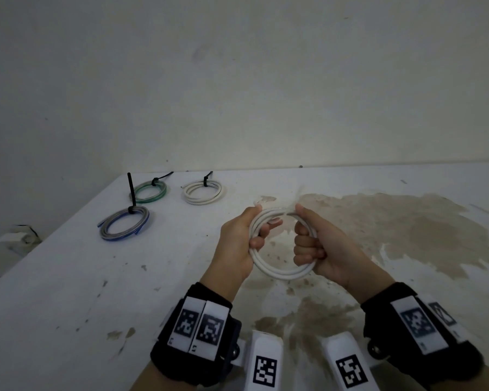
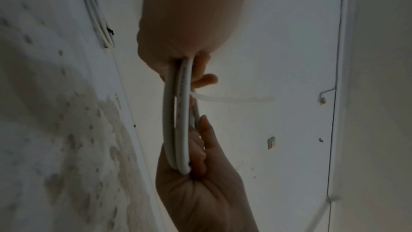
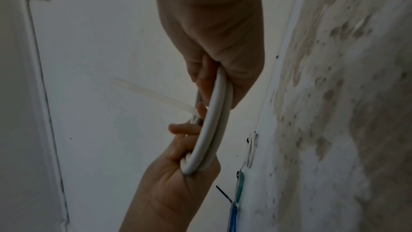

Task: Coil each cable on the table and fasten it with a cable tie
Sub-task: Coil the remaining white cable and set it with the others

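White cable: coiled in several loops, held off the desk at frame centre; pale cable tie projects from it. Three tied coils at upper left: white coil, green coil, blue-grey coil.

stained white table, three tied coils

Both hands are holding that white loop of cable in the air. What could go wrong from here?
1. The white coil has no closed tie visible; if the left hand or right hand loosens, it may spring open.
2. A pale tie sticks out loose near the fingers and could slip away before being fastened.
3. If dropped, the coil might land among the three tied coils on the table.
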